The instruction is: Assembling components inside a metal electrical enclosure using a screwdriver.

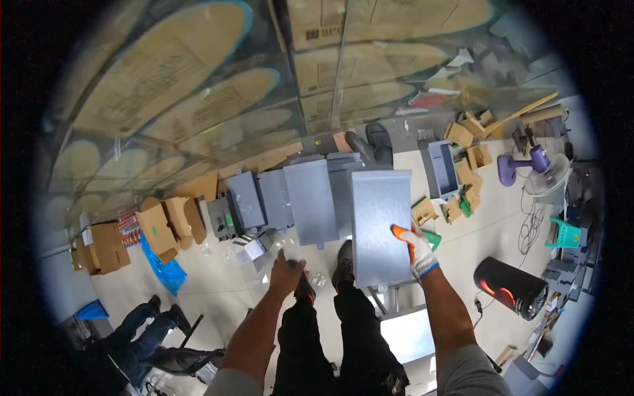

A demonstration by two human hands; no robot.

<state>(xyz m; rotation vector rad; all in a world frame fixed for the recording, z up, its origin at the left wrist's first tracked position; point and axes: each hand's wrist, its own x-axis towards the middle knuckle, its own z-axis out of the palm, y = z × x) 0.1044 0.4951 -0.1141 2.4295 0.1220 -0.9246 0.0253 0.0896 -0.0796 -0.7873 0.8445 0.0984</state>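
My right hand (pixel 417 251), in a white work glove with orange fingers, grips the right edge of a grey metal box (pixel 380 218). The box is held up in front of my legs, its broad flat face toward me, with a small tab at its lower edge. To the left, my bare left hand (pixel 286 274) hangs over the floor, apart from the box, fingers loosely extended and nothing plainly in them. Beyond it stands another grey metal box (pixel 312 201) in a row with similar ones, including a grey box (pixel 248 200) farther left.
Open cardboard boxes (pixel 158 228) and a blue plastic sheet (pixel 162 265) lie left. At right are an open grey enclosure (pixel 441 170), a purple fan (pixel 528 164), a black speaker (pixel 510 288) and loose cables (pixel 526 228). Dark boots (pixel 378 144) show behind the row; another person's legs (pixel 148 323) are lower left.
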